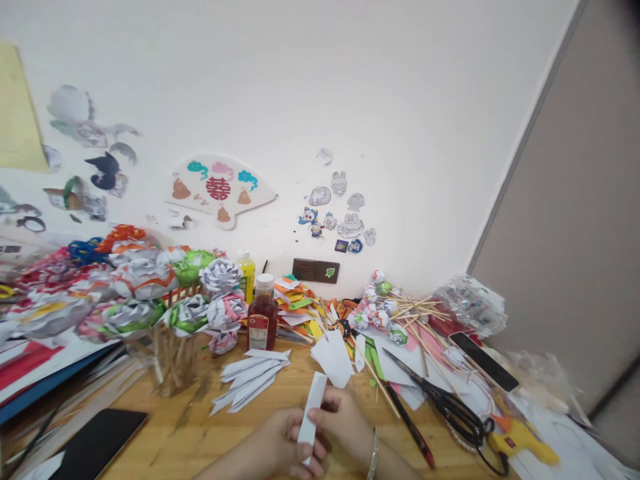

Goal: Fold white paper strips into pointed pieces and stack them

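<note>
A narrow folded strip of white paper (313,408) is held upright at a slant between my two hands, low in the middle of the view. My left hand (287,437) pinches its lower end, with the thumb on the front. Higher up on the right edge, my right hand (343,420) grips the same strip between thumb and curled fingers. Just beyond my hands lies a pile of folded white paper strips (253,377) on the wooden table (200,440). Flat white paper pieces (333,359) lie behind the strip.
Paper flowers on sticks (145,280) crowd the left, beside a red-brown bottle (263,313). A black phone (100,443) lies front left. On the right are scissors (450,403), a red-tipped pen (410,423), a yellow glue gun (523,440) and another phone (484,360). A wall stands behind.
</note>
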Demonstrator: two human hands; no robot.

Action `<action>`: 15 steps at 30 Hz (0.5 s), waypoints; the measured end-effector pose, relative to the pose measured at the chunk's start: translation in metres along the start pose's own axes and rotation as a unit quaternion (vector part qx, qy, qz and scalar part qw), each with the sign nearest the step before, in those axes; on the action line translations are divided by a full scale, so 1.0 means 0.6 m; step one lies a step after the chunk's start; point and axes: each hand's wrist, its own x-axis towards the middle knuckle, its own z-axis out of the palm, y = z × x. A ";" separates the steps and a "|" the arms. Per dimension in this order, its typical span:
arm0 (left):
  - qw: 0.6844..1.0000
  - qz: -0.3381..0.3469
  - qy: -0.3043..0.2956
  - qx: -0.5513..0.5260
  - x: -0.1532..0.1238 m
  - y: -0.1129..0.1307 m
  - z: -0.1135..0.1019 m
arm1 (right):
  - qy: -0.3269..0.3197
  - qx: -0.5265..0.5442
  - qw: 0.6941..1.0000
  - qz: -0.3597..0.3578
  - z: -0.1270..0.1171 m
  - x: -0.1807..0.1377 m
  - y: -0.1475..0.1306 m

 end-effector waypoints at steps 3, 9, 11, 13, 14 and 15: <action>1.000 -0.006 0.005 0.003 0.002 -0.001 0.001 | 0.002 0.009 1.000 0.005 0.000 0.000 -0.002; 0.999 -0.001 0.019 0.031 0.001 0.005 0.016 | 0.002 0.029 1.000 0.002 0.005 -0.002 -0.009; 0.999 0.002 0.026 0.034 0.000 0.007 0.019 | 0.006 0.039 0.999 0.009 0.005 -0.002 -0.005; 0.999 -0.005 0.029 0.036 0.000 0.008 0.020 | 0.008 0.042 0.999 0.012 0.005 -0.002 0.000; 0.999 -0.010 0.028 0.035 0.000 0.009 0.019 | 0.008 0.040 0.999 0.013 0.005 -0.002 0.002; 0.999 -0.013 0.025 0.034 -0.001 0.010 0.019 | 0.008 0.037 0.999 0.012 0.005 -0.003 0.002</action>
